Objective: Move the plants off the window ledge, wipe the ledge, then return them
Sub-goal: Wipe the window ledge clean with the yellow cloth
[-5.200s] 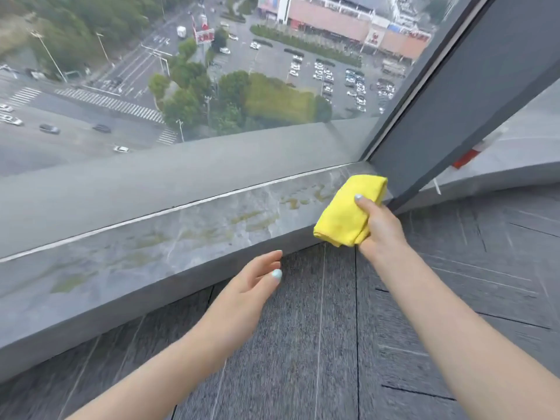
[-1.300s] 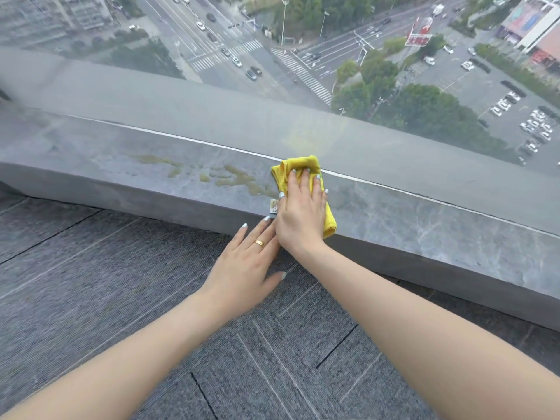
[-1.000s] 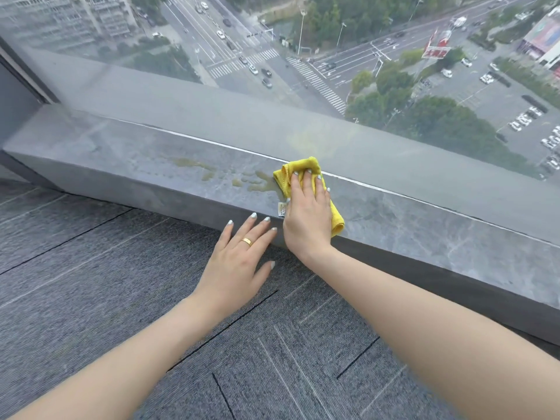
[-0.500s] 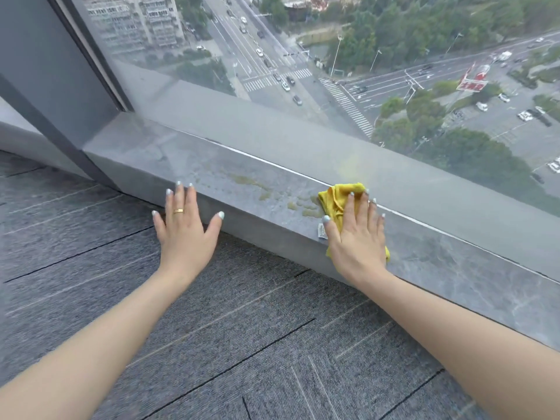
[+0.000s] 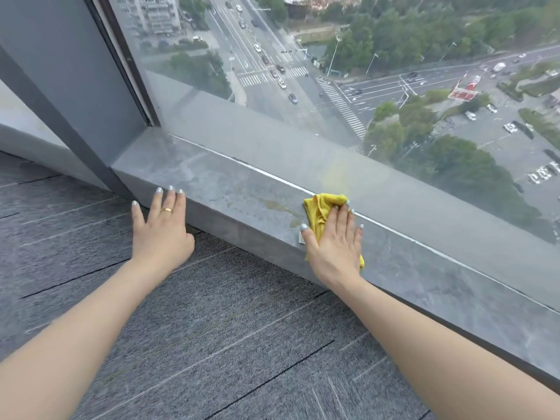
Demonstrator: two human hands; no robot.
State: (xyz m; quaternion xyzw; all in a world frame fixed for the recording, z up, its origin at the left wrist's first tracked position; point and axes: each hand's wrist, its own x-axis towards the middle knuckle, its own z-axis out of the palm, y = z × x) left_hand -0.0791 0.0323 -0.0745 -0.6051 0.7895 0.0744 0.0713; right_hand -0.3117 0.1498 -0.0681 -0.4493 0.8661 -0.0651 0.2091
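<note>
A grey stone window ledge (image 5: pixel 230 189) runs from the left corner down to the right. Yellowish stains (image 5: pixel 278 206) mark its top just left of a folded yellow cloth (image 5: pixel 321 207). My right hand (image 5: pixel 336 244) lies flat on the cloth, fingers spread, pressing it onto the ledge. My left hand (image 5: pixel 162 228) is open with fingers apart, its fingertips against the ledge's front face near the left corner, holding nothing. No plants are in view.
A dark window frame post (image 5: pixel 91 86) closes the ledge's left end. Glass (image 5: pixel 363 86) rises behind the ledge, with streets far below. Grey carpet tiles (image 5: pixel 227 328) cover the floor in front of the ledge.
The cloth and my right hand have slid left along the ledge over the stains. My left hand moved left, away from the right hand, toward the corner. The view panned left.
</note>
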